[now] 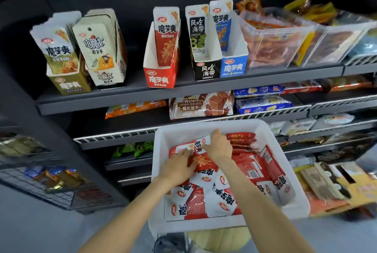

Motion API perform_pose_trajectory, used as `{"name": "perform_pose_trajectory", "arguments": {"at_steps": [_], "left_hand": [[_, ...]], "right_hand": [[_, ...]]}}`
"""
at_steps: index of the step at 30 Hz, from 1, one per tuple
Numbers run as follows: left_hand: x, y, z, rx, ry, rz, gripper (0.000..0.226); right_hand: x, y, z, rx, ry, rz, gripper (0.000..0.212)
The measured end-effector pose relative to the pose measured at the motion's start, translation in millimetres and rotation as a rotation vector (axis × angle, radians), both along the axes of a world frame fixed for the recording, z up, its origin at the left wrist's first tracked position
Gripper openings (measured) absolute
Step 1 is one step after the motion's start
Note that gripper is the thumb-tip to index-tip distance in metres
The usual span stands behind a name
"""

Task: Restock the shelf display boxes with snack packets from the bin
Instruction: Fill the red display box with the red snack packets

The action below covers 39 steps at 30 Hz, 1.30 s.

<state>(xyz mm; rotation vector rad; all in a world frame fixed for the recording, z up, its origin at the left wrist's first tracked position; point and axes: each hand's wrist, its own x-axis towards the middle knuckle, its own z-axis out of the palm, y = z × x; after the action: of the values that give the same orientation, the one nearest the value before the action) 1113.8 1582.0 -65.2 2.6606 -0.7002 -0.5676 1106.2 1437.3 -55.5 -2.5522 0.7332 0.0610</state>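
A white bin in front of the shelves holds several red and white snack packets. Both my hands are inside it at its far left. My right hand grips the top of a red and white packet. My left hand lies on the same packets, its fingers curled over their edge. On the top shelf stands a red display box with one red packet upright in it. Beside it stand a black display box and a blue display box, each with a packet.
An olive display box and a white display box stand at the shelf's left. Clear tubs of snacks fill the right. Wafer bags lie on the shelf below. A wire rack stands at the left, cartons at the right.
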Motion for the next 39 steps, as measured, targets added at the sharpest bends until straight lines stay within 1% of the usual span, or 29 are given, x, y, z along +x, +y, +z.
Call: {"name": "perform_pose_trajectory", "arguments": {"at_steps": [2,4,5,7,9,10,12,15,16,19,21,22,23,25,27,30,34,37,39], "left_hand": [[0.0,1.9,0.0,-0.097,0.022,-0.039,0.045],[-0.4,3.5,0.3,-0.147,0.022,-0.056,0.046],[-1.3,3.7,1.2,-0.155,0.007,-0.036,0.051],[-1.7,2.5,4.1,-0.148,0.004,0.051,0.067],[1.5,0.8,6.9,-0.117,0.065,0.138,0.085],[4.5,0.6,7.1,-0.108,0.094,0.164,0.091],[10.1,2.6,7.7,-0.116,0.124,0.178,0.091],[15.5,9.4,16.2,-0.25,0.139,0.195,0.073],[17.5,12.1,22.2,-0.32,0.132,0.206,0.069],[22.2,19.4,50.2,-0.556,0.099,0.269,0.066],[26.8,24.0,70.5,-0.718,0.093,0.323,0.07],[29.9,26.1,80.1,-0.776,0.076,0.34,0.068],[33.0,27.9,89.7,-0.811,0.044,0.347,0.061],[39.2,30.9,107.6,-0.87,-0.024,0.357,0.038],[44.9,33.3,124.4,-0.959,-0.068,0.362,0.024],[55.9,33.9,155.0,-1.073,-0.156,0.345,0.021],[79.4,31.8,201.9,-1.228,-0.325,0.336,0.02],[98.6,34.4,234.2,-1.343,-0.491,0.286,0.023],[112.3,35.6,248.0,-1.342,-0.584,0.244,0.022]], "right_hand": [[-5.7,-8.4,2.6,0.026,-0.043,-0.024,0.038],[-16.3,-20.7,3.5,0.035,-0.07,-0.048,0.033],[-22.6,-27.4,3.4,0.036,-0.083,-0.065,0.033],[-34.5,-37.2,3.9,-0.001,-0.105,-0.101,0.034],[-43.0,-43.8,3.4,-0.031,-0.147,-0.122,0.034],[-45.5,-46.3,2.7,-0.011,-0.189,-0.136,0.034],[-48.8,-51.0,2.8,0.137,-0.316,-0.198,0.035],[-53.5,-60.6,10.6,0.458,-0.515,-0.305,0.04],[-54.9,-62.5,17.1,0.541,-0.549,-0.32,0.035],[-58.4,-66.3,41.1,0.681,-0.604,-0.284,0.002],[-59.2,-64.7,63.4,0.8,-0.647,-0.265,0.007],[-58.7,-63.7,74.8,0.864,-0.671,-0.258,0.008],[-57.1,-63.1,84.1,0.909,-0.698,-0.251,0.007],[-51.5,-64.0,99.7,0.919,-0.763,-0.194,0.006],[-42.5,-65.5,111.8,0.881,-0.839,-0.139,0.015],[-28.1,-67.9,129.2,0.888,-0.936,-0.085,0.004],[-6.3,-65.2,160.9,1.005,-1.002,-0.006,0.025],[12.4,-57.0,185.5,1.075,-1.056,0.045,0.025],[24.7,-51.4,199.7,1.107,-1.095,0.088,0.028]]}}
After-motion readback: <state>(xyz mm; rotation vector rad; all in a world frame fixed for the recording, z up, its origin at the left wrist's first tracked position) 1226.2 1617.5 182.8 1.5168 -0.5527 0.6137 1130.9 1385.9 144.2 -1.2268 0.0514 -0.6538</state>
